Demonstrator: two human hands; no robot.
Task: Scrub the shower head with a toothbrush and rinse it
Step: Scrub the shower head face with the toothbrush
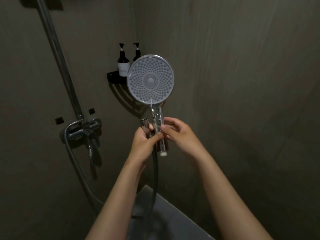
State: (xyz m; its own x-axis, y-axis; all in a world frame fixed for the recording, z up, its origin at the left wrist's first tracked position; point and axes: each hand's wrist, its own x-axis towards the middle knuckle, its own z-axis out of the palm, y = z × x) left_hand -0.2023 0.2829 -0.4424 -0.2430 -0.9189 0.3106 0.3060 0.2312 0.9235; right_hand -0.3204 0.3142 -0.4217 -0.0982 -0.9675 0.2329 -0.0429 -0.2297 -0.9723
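One shower head [150, 80], upright, nozzle face toward me, its disc above both grips. One hose [155, 170], metal end beside the handle, unjoined, clamped in my left grip [142, 141]; the rest hangs below. My right grip [180, 134] pinches the handle. Two bottles [123, 64], beyond, upper left.

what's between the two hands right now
Head view: the shower head's chrome handle stands upright between the left hand and right hand, with the hose's metal end just left of it.

Shower head [150, 80]: round, chrome, grey nozzle face toward camera, upright, handle down, white threaded end bare; hose [154, 170] detached alongside.
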